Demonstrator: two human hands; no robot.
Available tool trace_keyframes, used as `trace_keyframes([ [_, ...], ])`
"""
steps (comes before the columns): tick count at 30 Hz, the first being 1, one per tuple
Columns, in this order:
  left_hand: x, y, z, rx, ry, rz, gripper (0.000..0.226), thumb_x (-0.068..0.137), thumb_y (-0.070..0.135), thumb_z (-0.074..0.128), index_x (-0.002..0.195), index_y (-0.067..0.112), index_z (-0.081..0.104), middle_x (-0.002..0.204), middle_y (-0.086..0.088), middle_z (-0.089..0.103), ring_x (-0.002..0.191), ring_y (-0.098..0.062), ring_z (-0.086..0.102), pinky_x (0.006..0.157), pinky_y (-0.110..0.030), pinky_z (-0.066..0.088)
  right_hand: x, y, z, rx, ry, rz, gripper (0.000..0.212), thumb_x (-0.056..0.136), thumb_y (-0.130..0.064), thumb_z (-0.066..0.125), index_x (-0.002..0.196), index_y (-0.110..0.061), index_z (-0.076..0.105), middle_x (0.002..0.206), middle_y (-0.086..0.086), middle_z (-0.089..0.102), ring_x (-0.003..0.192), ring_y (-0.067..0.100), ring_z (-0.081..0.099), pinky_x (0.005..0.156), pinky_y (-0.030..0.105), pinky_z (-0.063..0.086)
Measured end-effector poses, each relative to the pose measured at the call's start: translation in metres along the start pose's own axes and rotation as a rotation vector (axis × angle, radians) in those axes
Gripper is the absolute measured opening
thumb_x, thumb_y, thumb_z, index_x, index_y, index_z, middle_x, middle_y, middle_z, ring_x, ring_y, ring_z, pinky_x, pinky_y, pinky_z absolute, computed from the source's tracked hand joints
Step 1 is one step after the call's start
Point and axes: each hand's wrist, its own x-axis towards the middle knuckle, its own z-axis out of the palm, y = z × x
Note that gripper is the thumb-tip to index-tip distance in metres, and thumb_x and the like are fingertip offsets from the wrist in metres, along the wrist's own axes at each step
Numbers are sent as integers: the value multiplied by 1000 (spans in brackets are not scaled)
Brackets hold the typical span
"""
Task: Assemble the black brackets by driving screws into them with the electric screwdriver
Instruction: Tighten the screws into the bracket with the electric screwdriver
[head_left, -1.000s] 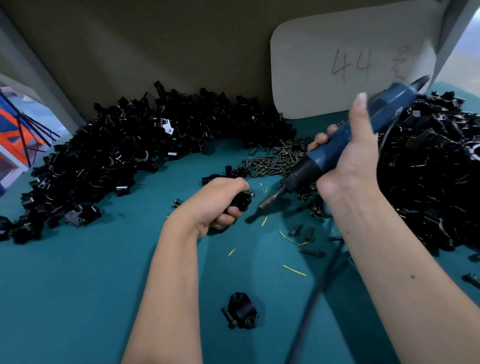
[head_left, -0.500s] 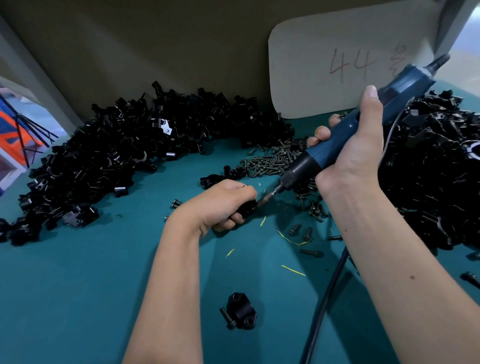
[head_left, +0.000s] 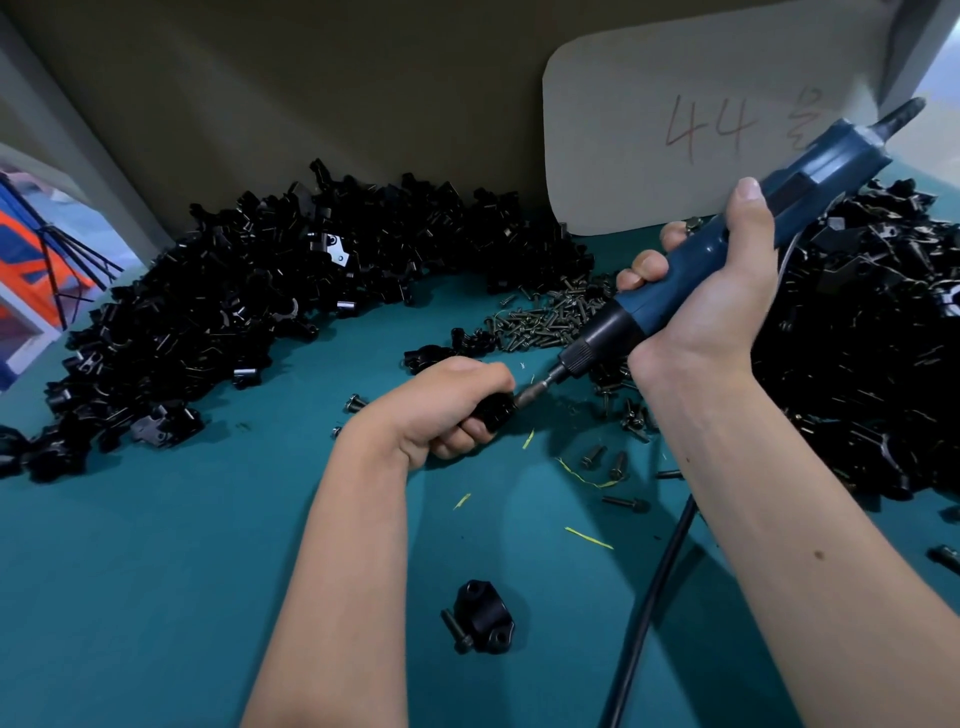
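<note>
Driver bit's now seated in the black bracket — left hand clamps it, right hand grips the electric screwdriver — driving's underway.

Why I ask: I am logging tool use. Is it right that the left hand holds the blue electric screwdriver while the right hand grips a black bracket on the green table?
Not quite: the hands are swapped. The head view shows the right hand holding the blue electric screwdriver, while the left hand grips the black bracket on the green table.
</note>
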Motion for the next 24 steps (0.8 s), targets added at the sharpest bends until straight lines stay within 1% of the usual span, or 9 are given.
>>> trace_keyframes([
  [8,1,2,1,19,15,-20,21,94,31,50,75,26,44,50,3,36,39,-9,21,41,-11,15,-2,4,0,19,-18,8,35,103,-39,59,126,-17,45,75,3,48,53,14,44,51,28,42],
  [11,2,2,1,21,19,-26,22,93,30,49,73,25,43,49,3,35,39,-9,20,42,-11,15,-1,5,-1,34,-25,10,33,103,-39,58,125,-18,45,74,2,48,53,14,43,50,28,42],
  [16,1,3,1,11,26,-38,27,94,30,49,68,25,42,50,3,35,39,-9,20,41,-11,15,-1,7,2,19,-55,-9,40,103,-41,58,130,-16,43,75,3,49,53,15,43,50,28,41],
  [18,1,3,1,11,28,-40,25,94,30,49,71,24,43,51,2,36,39,-9,21,40,-11,16,-2,7,3,14,-67,-21,40,102,-41,58,128,-15,43,75,3,48,53,15,43,50,28,41],
  [21,1,4,2,2,31,-41,23,94,30,49,73,24,44,51,2,35,40,-9,20,41,-11,16,-3,8,3,14,-71,-44,34,103,-40,56,122,-16,42,75,4,48,53,15,42,50,28,40],
  [24,0,4,2,3,32,-45,24,94,30,49,72,24,43,52,2,35,41,-9,20,41,-11,15,-5,8,2,14,-68,-51,36,104,-41,55,125,-15,43,76,4,47,53,15,42,50,29,40],
])
